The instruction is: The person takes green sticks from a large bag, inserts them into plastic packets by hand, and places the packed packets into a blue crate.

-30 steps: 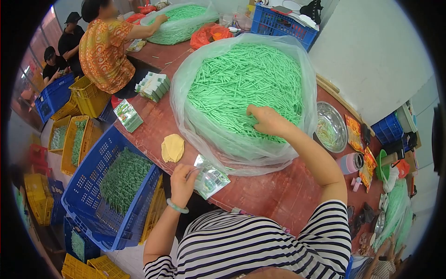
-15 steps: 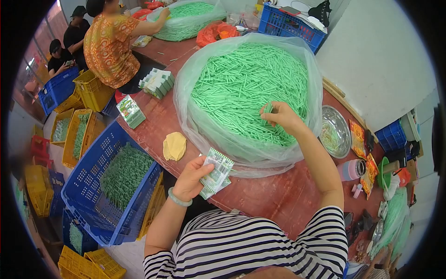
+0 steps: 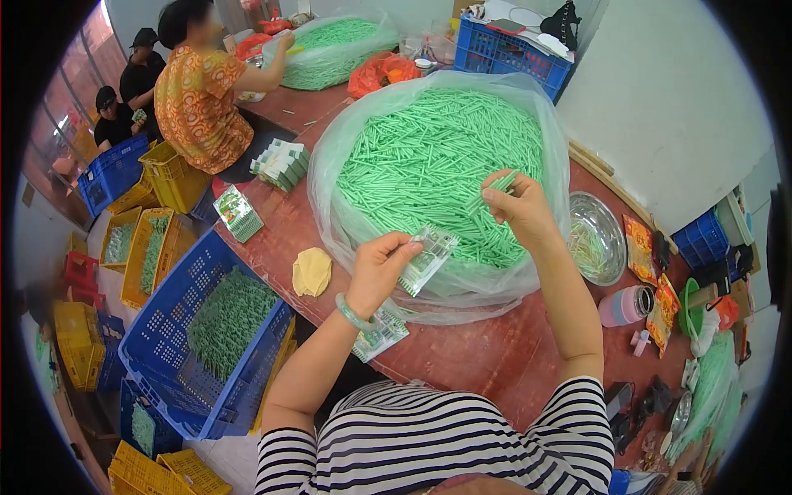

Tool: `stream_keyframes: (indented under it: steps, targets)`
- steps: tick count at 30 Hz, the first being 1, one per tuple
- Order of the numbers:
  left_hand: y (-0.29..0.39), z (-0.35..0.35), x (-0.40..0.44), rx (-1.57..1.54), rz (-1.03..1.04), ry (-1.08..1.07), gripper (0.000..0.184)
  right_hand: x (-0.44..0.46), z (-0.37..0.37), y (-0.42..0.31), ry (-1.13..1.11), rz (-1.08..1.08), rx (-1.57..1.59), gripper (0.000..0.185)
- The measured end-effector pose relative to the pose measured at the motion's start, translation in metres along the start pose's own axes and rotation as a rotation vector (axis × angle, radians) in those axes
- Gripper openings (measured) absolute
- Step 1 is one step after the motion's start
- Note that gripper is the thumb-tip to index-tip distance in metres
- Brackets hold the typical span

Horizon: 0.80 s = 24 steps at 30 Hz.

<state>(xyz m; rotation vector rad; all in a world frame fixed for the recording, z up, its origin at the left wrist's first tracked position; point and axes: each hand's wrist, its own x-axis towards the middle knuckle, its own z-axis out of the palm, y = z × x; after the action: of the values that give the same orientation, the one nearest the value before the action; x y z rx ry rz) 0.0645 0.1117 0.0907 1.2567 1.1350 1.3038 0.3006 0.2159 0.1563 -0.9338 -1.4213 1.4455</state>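
Note:
A large clear plastic bag (image 3: 338, 223) full of thin green sticks (image 3: 437, 148) stands on the red table (image 3: 495, 355). My left hand (image 3: 381, 268) pinches a small green-and-white packet (image 3: 429, 257) over the bag's near edge. To its right, my right hand (image 3: 521, 206) grips a small bunch of green sticks (image 3: 495, 191) above the pile. More packets (image 3: 384, 334) lie at the table's front edge, below my left wrist. A folded yellow cloth (image 3: 312, 272) rests left of the bag.
Stacked packets (image 3: 238, 214) and bundles (image 3: 282, 163) stand at the left edge. A blue crate (image 3: 177, 330) is beside the table. On the right are a metal bowl (image 3: 598, 239) and a pink bottle (image 3: 625, 306). A person in orange (image 3: 198, 99) works at the upper left.
My left hand has picked up a packet and brought it up and right toward my right hand. My right hand has lifted a bunch of green sticks out of the pile.

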Motion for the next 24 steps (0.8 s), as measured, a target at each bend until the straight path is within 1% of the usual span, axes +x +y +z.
stream_keyframes:
  steps: [4, 9, 12, 16, 19, 22, 24]
  targets:
    - [0.007, 0.007, 0.005, 0.019, 0.05, -0.029, 0.017, -0.008, 0.01, -0.014, -0.092, -0.028, 0.052, 0.017]
    - [0.006, 0.01, 0.006, -0.047, 0.058, -0.045, 0.019, -0.008, 0.02, -0.014, -0.207, -0.055, 0.045, 0.017]
    - [0.007, 0.014, 0.009, -0.085, 0.062, -0.032, 0.019, -0.007, 0.024, -0.013, -0.252, -0.016, 0.013, 0.018]
    - [-0.001, 0.021, 0.017, -0.15, 0.038, -0.01, 0.02, -0.011, 0.027, -0.011, -0.281, -0.001, -0.111, 0.017]
    - [0.004, 0.028, 0.026, -0.145, 0.01, -0.123, 0.024, -0.013, 0.027, -0.012, -0.257, -0.038, -0.221, 0.016]
    - [0.024, 0.032, 0.039, -0.267, -0.101, -0.305, 0.027, -0.012, 0.023, -0.014, -0.219, -0.035, -0.302, 0.016]
    - [0.023, 0.036, 0.05, -0.378, -0.175, -0.273, 0.025, -0.006, 0.016, -0.015, -0.208, -0.027, -0.331, 0.017]
